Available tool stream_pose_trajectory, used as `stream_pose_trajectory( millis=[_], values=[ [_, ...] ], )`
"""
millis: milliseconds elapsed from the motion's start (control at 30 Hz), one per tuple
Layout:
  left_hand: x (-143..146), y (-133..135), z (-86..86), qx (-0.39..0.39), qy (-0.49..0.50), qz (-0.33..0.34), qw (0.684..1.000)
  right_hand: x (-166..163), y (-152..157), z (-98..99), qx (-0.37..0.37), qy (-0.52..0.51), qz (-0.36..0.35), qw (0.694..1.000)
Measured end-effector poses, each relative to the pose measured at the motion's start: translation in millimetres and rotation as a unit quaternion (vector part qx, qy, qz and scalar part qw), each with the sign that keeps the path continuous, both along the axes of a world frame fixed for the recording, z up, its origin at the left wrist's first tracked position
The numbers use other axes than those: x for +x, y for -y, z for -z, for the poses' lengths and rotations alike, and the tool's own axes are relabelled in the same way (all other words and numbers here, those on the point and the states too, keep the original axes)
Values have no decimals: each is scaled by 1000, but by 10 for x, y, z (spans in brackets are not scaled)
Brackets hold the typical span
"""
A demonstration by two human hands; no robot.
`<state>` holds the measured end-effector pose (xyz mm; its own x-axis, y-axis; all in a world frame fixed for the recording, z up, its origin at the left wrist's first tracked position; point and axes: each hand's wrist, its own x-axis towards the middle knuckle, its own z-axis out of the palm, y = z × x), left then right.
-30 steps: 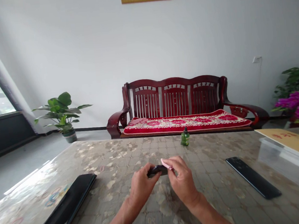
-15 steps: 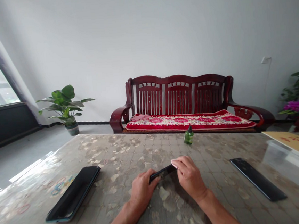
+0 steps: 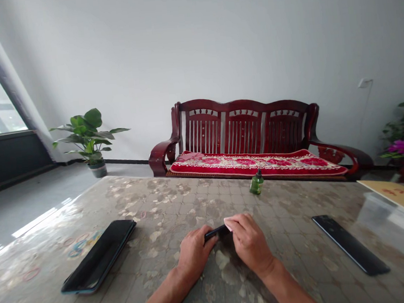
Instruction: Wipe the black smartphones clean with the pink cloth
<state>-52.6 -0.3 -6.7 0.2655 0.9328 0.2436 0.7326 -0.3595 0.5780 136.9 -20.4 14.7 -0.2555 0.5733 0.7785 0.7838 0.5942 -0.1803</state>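
Note:
A dark, slim phone (image 3: pixel 217 232) is held just above the table, seen nearly edge-on, with my left hand (image 3: pixel 195 250) closed around its near end. Pinched in the fingers of my right hand (image 3: pixel 250 242) is a small white wipe (image 3: pixel 228 222), pressed against the phone's far end. The fingers hide most of both things. To the left lies a larger black phone (image 3: pixel 103 254), screen up. Another dark phone (image 3: pixel 349 242) rests flat on the right side. Beyond my hands stands a small green bottle (image 3: pixel 256 183) with a black top.
The patterned table (image 3: pixel 164 287) bears several coloured rubber bands (image 3: pixel 78 247) at left. A clear plastic box (image 3: pixel 380 213) with a yellowish card (image 3: pixel 396 193) sits at the right edge. Behind are a wooden bench (image 3: pixel 242 124) and a potted plant (image 3: pixel 93 137).
My right hand with the wipe has moved left along the phone, so less of the phone shows. The view has shifted slightly.

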Motion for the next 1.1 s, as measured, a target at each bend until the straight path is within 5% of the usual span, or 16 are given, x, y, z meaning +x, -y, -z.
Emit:
stream_pose_trajectory(
  millis=[167, 433, 700, 933, 1100],
  values=[
    [15, 1, -28, -6, -4, -9, 1000, 251, -77, 32, 8, -20, 64, 998],
    [14, -10, 2, -7, 10, 2, 1000, -178, 53, -29, 11, 0, -27, 1000],
    [6, -25, -74, -47, -23, -16, 999, 233, -97, 30, 31, -25, 59, 998],
    [4, -52, -72, -48, -17, -5, 999, -80, -12, 2, 0, -1, -12, 1000],
    [-13, -62, -111, -54, -43, -12, 998, 164, -117, 25, -4, -41, 55, 998]
  ],
)
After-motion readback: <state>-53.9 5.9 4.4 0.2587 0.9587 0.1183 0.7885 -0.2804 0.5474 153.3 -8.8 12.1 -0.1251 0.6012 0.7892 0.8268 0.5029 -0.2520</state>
